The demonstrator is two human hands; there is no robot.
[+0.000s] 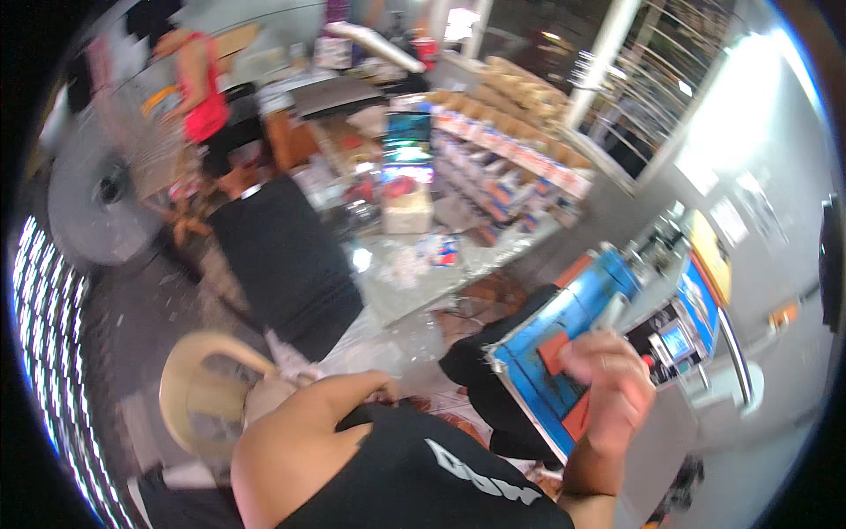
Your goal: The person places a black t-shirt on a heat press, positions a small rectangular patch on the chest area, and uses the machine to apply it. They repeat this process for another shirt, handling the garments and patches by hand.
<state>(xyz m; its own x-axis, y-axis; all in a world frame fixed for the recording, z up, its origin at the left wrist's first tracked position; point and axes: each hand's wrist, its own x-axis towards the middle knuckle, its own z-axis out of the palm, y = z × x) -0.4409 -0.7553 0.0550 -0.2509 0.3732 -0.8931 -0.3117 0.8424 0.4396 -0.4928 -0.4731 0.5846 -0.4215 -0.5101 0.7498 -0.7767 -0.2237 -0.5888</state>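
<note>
My right hand (611, 380) is raised over a tilted-looking blue work surface (529, 357), its fingers curled and blurred. An orange-red flat piece (552, 352) shows right beside the fingertips; whether they grip it is unclear. Just beyond the knuckles is a pale grey object (611, 311), too blurred to name. A second orange-red piece (576, 416) lies on the blue surface, partly behind my wrist. My left hand (385, 389) is low in front of my body, mostly hidden by the forearm and black shirt, so its grip cannot be made out.
Behind the blue surface stands a machine with a small lit display (675, 340). A plastic-covered table (403, 291) carries rows of boxes (502, 159) and a phone (408, 145). A black-covered chair (284, 258), beige plastic chair (175, 390), fan (99, 192) and another person (201, 92) are leftward.
</note>
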